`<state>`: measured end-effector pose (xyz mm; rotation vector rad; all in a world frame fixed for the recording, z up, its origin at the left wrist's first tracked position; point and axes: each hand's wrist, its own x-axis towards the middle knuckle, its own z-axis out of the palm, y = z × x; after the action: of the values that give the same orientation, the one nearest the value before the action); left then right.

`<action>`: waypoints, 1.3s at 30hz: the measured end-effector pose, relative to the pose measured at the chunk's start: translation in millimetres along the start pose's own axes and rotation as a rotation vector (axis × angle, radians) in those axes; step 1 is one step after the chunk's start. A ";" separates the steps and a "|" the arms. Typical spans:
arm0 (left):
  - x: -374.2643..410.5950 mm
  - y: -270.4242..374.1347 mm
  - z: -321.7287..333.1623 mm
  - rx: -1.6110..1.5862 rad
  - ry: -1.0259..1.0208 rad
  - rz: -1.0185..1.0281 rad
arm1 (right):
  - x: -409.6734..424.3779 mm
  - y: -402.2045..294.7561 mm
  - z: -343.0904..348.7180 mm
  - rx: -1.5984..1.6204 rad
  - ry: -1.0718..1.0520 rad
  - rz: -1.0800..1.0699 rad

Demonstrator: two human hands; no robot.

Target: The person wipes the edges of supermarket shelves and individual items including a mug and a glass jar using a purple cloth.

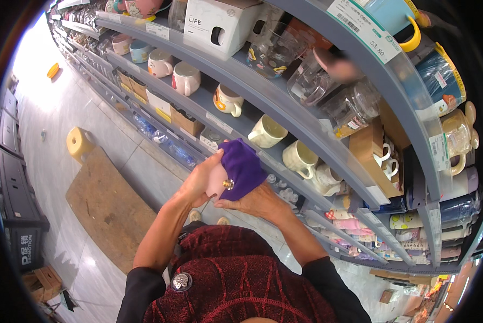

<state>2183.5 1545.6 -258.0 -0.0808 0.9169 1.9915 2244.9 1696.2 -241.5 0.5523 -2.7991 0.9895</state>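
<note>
In front of my chest, my left hand [197,179] grips a smooth pale-pink item [216,177], probably a mug. A small shiny gold-coloured ornament [228,184] shows at the edge between it and the cloth. My right hand [259,201] holds a purple cloth [243,167] from below and wraps it against the pink item's right side. The cloth hides much of that item, so its full shape cannot be told. Just past my hands, a cream mug [267,131] and a pale ribbed mug [300,158] stand on a grey shelf.
Grey shelving [265,76] curves along the front and right, with glass jugs [271,50], a white box [217,26] and a cardboard box of mugs [366,149]. On the tiled floor at left lie a brown board [108,206] and a yellow stool [79,143]. Dark bins [17,185] line the left.
</note>
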 end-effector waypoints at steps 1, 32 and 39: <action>-1.2 1.3 1.2 0.048 -0.008 -0.044 | -0.1 1.1 -3.1 0.057 -0.064 0.042; 18.1 -9.3 64.6 0.723 0.081 -0.277 | -33.1 33.1 -44.2 0.670 -0.476 0.292; 24.8 -29.4 58.4 0.664 -0.026 -0.421 | -69.2 49.1 -39.3 0.797 -0.391 0.312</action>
<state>2208.2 1609.1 -242.4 0.1190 1.3718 1.2332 2290.2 1776.8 -255.6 0.4057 -2.7548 2.3199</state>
